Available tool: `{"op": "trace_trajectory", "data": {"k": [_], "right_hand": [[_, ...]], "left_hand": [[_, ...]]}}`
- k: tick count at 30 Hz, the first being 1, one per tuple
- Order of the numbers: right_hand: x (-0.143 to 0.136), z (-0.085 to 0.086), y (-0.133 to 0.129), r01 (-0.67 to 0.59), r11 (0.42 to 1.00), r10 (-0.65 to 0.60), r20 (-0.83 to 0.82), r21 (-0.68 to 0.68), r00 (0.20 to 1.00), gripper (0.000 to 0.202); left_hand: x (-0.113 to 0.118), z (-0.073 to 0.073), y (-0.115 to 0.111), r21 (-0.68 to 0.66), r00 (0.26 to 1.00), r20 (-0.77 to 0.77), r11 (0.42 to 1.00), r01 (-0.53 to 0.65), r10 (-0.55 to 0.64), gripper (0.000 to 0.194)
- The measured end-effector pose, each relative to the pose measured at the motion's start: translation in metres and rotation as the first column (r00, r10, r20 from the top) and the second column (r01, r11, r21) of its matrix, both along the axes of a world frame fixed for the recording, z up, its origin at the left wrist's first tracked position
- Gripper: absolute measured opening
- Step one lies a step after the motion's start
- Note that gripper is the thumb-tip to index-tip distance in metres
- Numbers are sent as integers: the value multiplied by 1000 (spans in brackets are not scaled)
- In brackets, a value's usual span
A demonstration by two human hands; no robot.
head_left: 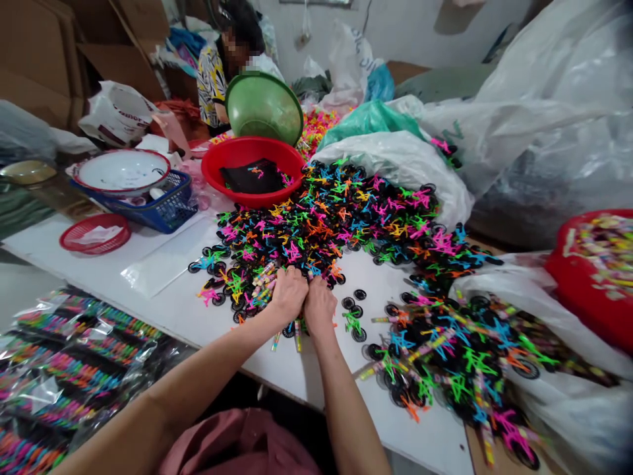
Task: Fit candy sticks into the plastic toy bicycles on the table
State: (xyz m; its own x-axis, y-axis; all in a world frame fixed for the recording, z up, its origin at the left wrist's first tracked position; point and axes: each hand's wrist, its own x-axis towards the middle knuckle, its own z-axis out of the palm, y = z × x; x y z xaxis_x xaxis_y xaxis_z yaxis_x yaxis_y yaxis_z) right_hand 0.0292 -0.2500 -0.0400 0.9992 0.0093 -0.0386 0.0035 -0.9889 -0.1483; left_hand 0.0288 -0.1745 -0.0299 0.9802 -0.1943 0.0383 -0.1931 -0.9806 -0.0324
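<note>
Left hand [291, 292], curled, beside patterned sticks [264, 284]; right hand [320, 305] adjoins it, near miniature toy bicycles [293, 249] on white tabletop [366, 267]. Both grips: contents hidden, cannot tell.

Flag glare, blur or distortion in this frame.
Head view: white glare on the clear bags at lower left; head view: the red tub at the right edge looks soft and stretched; head view: pixel blocks cover part of the co-worker.

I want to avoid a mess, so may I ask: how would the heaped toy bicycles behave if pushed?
The toy bicycles would probably tangle, since they lie criss-crossed. Each looks light, being small and thin-framed. Loose outer ones may slide across the flat white table.
</note>
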Motion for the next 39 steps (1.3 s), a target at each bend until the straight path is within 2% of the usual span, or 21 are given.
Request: {"op": "trace_trajectory", "data": {"k": [6,11,13,15,16,17,18,19,20,21,22,23,24,25,26,31,34,39], "right_hand": [[1,-5,0,4,1000,-4,27,0,1000,19],[-1,-7,0,-22,999,20,71,30,997,24],[2,-9,-1,-44,998,40,82,37,996,23],[5,-9,-5,-61,997,58,84,40,995,19],[6,-9,-8,-67,997,63,84,39,994,17],[7,-9,-11,-68,997,65,79,40,995,16],[8,-9,-14,-65,997,62,71,44,996,16],[8,-8,-17,-60,997,57,59,52,997,17],[8,-7,-20,-57,996,54,45,62,998,18],[8,-6,-22,-61,995,59,33,75,998,19],[7,-5,-24,-76,993,74,27,86,997,19],[6,-3,-25,-100,991,98,26,91,995,19],[6,-2,-26,-127,988,125,31,84,992,19],[5,-1,-26,-153,986,151,37,67,988,18],[5,0,-25,-170,985,168,42,39,985,18],[6,-1,-17,-170,983,171,5,-67,985,18],[4,1,-16,-155,986,154,-14,-69,988,20],[0,11,-16,-127,991,130,-113,33,985,26]], "left_hand": [[0,1,22,14,997,26,997,70,-70,27],[-1,6,46,20,990,25,990,137,-137,43],[0,8,51,-44,987,25,986,160,-159,47],[0,11,54,-228,983,56,957,182,-174,45],[-1,13,54,-366,983,85,912,185,-165,42],[-3,14,54,-523,984,106,834,175,-140,40],[-5,16,54,-684,990,98,716,139,-99,38],[-8,17,53,-833,997,46,549,69,-55,36],[-11,17,52,-940,998,-47,340,-34,-29,35],[-15,18,52,-980,985,-166,120,-161,-36,35],[-19,18,51,-955,956,-283,-74,-288,-74,36],[-22,18,52,-894,921,-372,-221,-390,-120,36],[-26,19,54,-832,891,-428,-318,-455,-154,35],[-29,19,56,-789,873,-457,-373,-487,-173,34],[-31,18,59,-766,864,-471,-402,-501,-179,33],[-38,15,70,-720,839,-498,-436,-540,-217,24],[-40,13,69,-683,836,-497,-489,-543,-233,23],[-42,16,68,-744,883,-462,-503,-440,-89,27]]}}
